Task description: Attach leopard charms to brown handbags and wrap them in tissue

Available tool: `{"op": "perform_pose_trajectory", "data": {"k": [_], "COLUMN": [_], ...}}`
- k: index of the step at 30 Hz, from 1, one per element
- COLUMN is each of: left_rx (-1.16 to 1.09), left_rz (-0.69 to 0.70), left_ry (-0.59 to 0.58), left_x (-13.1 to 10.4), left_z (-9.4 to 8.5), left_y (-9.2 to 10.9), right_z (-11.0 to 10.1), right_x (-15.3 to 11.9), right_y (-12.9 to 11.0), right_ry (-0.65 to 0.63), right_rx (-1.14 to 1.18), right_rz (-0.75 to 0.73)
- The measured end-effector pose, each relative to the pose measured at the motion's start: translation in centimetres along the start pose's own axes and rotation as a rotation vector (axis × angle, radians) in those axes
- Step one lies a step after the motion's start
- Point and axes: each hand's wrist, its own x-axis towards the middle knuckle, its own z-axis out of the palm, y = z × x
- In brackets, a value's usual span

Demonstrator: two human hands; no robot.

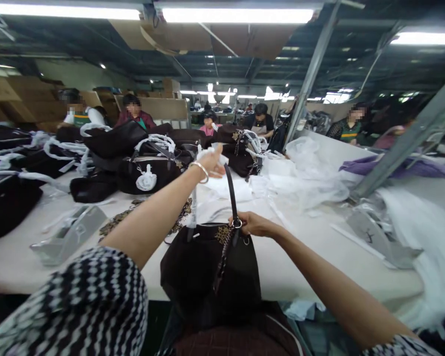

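A black handbag (207,267) stands upright at the table's front edge, close to my body. Its dark handle (230,190) rises in an arch, with white wrapping around the upper part. My left hand (212,162), with a bangle at the wrist, is closed around the wrapped top of the handle. Lower down, my right hand (254,223) pinches the handle's base beside a metal ring (237,223); its fingertips are partly hidden. From the ring hangs a braided tassel (222,264), and a gold-coloured charm (222,234) lies beside it on the bag.
More black handbags (148,173) with white-wrapped handles are piled at the left and back. Chains (120,217) lie behind my left arm. Tape dispensers (72,235) stand on both sides. Clear plastic bags (307,173) and a metal post (411,133) are at the right. Several people work beyond.
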Motion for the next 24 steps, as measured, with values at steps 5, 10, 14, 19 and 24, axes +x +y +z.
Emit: {"op": "perform_pose_trajectory", "data": {"k": [5, 10, 14, 19, 24], "left_rx": [0.609, 0.785, 0.828, 0.917, 1.037], "left_rz": [0.044, 0.199, 0.304, 0.29, 0.289], "left_ry": [-0.044, -0.252, -0.282, -0.179, -0.127], "left_x": [-5.0, -12.0, -14.1, -12.9, -12.1], "left_z": [-1.0, -0.6, -0.2, -0.2, -0.1], "left_y": [-11.1, -16.9, -20.5, -21.5, -20.4], "right_z": [1.9, 2.5, 3.0, 2.9, 1.9], "right_x": [-2.5, -4.2, -4.2, -4.1, -3.9], "right_y": [5.5, 5.4, 4.8, 5.2, 5.5], "right_ry": [0.23, 0.34, 0.387, 0.328, 0.314], "right_rx": [0.184, 0.529, 0.464, 0.271, 0.036], "right_rz": [0.056, 0.025, 0.011, 0.055, 0.063]}}
